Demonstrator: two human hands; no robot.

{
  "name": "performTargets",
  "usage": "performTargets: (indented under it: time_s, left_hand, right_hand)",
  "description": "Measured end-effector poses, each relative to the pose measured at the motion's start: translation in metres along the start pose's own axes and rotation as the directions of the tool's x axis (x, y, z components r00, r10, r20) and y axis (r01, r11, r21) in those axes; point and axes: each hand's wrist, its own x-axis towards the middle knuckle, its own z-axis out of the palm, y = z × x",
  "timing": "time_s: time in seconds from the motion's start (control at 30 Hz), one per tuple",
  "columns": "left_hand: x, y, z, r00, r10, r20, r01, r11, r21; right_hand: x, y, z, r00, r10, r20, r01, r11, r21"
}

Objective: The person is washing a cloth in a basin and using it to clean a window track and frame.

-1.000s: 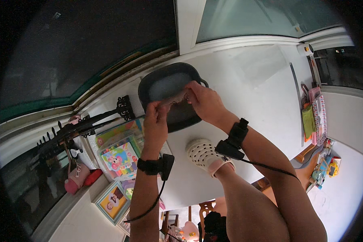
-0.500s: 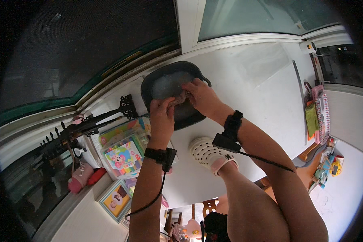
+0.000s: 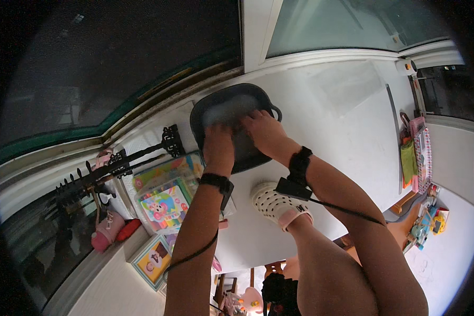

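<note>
A dark grey basin [image 3: 199,113] with rounded corners and a side handle stands on the white surface beside the window frame. Cloudy, pale water [image 3: 229,109] shows in its far part. Both my hands reach down inside it, close together. My left hand [image 3: 219,141] points into the basin, its fingers dim and mostly hidden. To its right, my right hand [image 3: 263,130] has its fingers curled downward, the tips out of sight. What lies under the fingers is hidden; no cloth can be made out now. Black bands with small boxes circle both wrists.
My foot in a cream clog [image 3: 268,203] rests on the white surface [image 3: 332,142] near the basin. Left lie a colourful marker set [image 3: 166,208], a black ornate rail [image 3: 137,155], a photo frame [image 3: 150,262] and a pink bottle [image 3: 106,231]. Bags [image 3: 418,152] stand far right.
Both hands have gone lower into the basin. The crumpled greyish-pink cloth held between them earlier is now out of sight. The whole view has shifted slightly.
</note>
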Motion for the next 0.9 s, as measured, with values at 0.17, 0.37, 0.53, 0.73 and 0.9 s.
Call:
performTargets:
  time_s: [0.17, 0.37, 0.53, 0.73, 0.9]
  left_hand:
    - [-0.019, -0.006, -0.006, 0.985, -0.141, -0.1, 0.098, 0.93, -0.354]
    - [-0.022, -0.005, -0.006, 0.969, -0.175, 0.172, 0.216, 0.277, -0.936]
    - [-0.019, 0.005, -0.018, 0.919, -0.114, 0.378, 0.222, -0.641, -0.735]
    - [-0.018, 0.034, -0.033, 0.949, -0.217, 0.23, 0.073, -0.558, -0.827]
    - [-0.028, 0.042, -0.03, 0.938, -0.227, 0.262, 0.115, -0.508, -0.853]
  right_hand:
    - [-0.002, -0.008, -0.054, 0.996, 0.034, -0.078, 0.013, 0.842, 0.539]
    - [0.0, -0.012, -0.076, 0.988, 0.091, 0.123, -0.142, 0.24, 0.96]
    - [-0.004, -0.013, -0.056, 0.957, 0.22, 0.191, -0.219, 0.111, 0.969]
    - [-0.013, 0.009, 0.031, 0.961, 0.25, -0.114, -0.015, 0.462, 0.887]
    - [-0.006, -0.023, -0.017, 0.886, 0.078, 0.458, -0.27, -0.715, 0.645]
